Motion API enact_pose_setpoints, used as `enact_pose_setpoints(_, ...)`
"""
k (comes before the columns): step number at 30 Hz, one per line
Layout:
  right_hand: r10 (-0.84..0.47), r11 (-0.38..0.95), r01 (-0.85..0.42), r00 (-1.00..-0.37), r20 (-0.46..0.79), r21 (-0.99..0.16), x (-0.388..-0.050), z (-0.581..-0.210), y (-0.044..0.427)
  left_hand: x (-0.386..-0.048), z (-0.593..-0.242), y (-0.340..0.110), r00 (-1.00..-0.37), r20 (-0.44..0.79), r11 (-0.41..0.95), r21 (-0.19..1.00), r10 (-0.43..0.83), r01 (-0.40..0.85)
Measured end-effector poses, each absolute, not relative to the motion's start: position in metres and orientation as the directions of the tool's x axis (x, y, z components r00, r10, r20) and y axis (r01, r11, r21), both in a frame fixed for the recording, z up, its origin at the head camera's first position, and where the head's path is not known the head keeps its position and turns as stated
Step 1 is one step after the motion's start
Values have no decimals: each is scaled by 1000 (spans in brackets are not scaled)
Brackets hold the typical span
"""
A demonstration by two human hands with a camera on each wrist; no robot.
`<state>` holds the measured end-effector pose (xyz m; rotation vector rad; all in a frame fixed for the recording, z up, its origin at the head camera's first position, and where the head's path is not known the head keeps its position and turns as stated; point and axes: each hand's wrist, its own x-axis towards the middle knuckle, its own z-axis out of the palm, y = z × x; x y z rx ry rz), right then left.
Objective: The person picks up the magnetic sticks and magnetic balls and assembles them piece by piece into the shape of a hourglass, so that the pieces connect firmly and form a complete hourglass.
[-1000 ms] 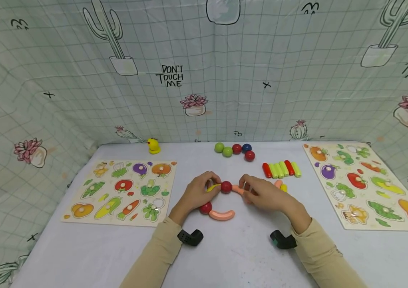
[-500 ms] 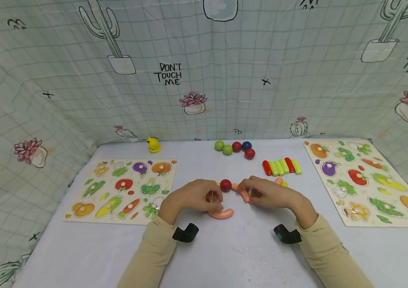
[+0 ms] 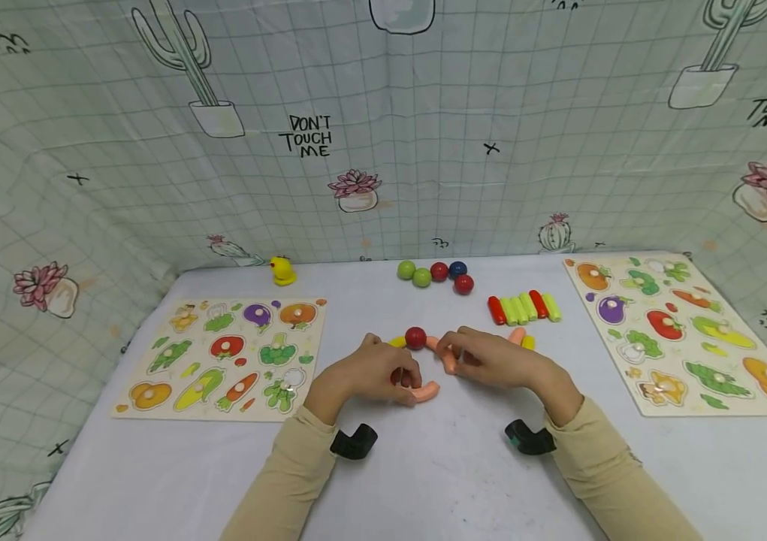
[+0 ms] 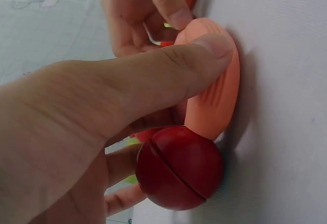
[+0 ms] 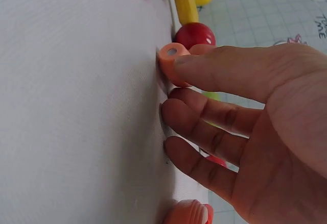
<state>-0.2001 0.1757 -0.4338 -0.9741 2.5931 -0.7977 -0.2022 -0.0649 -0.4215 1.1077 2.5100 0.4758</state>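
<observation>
My left hand (image 3: 372, 372) pinches a salmon-coloured curved magnetic stick (image 4: 212, 106), thumb on its near face. A grooved red ball (image 4: 179, 170) touches that stick's end; the hand mostly hides this ball in the head view. My right hand (image 3: 494, 361) pinches a second salmon curved stick (image 5: 171, 63) between thumb and index finger, its other fingers loosely bent. A small grey disc shows in that stick's free end. Its far end meets another red ball (image 3: 415, 337), with a yellow stick (image 3: 397, 342) on the ball's left side. The left hand partly covers the yellow stick.
Vegetable puzzle boards lie left (image 3: 217, 361) and right (image 3: 687, 338). A yellow duck (image 3: 282, 271) stands at the back. Green balls (image 3: 421, 277), red balls (image 3: 463, 284) and a blue ball (image 3: 457, 269) sit behind. Red and green sticks (image 3: 525, 307) form a row.
My left hand has gone from the yellow stick to the lower salmon stick, which it now pinches. My right hand has swung its salmon stick so the free end points nearer to me.
</observation>
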Motion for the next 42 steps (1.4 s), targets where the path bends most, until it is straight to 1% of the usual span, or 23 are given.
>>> enact_pose_setpoints(6, -658, 643, -518, -750, -62, -564, -203, -436, 173, -201, -423, -59, -608, -158, 610, 421, 778, 671)
enact_pose_setpoints(11, -653, 647, -508, -754, -69, -569, -204, -437, 173, -199, -423, -55, -618, -164, 625, 397, 769, 672)
enact_pose_setpoints(21, -651, 650, -511, -756, -66, -563, -203, -437, 173, -199, -423, -55, -628, -170, 637, 394, 759, 663)
enact_pose_setpoints(29, -655, 643, -498, -752, -80, -583, -201, -435, 174, -198, -423, -54, -607, -145, 601, 440, 781, 667)
enact_pose_setpoints(32, -642, 635, -475, -763, -73, -609, -202, -433, 174, -197, -425, -54, -607, -142, 601, 434, 782, 671)
enact_pose_setpoints(34, -620, 642, -456, -782, -67, -617, -203, -433, 174, -197, -425, -53, -604, -137, 597, 429, 785, 678)
enact_pose_setpoints(39, -561, 672, -437, -827, -26, -597, -207, -430, 175, -195, -428, -49, -612, -119, 593, 448, 782, 669)
enact_pose_setpoints(42, -537, 684, -433, -844, -3, -587, -209, -430, 176, -193, -428, -47, -627, -122, 609, 435, 770, 663)
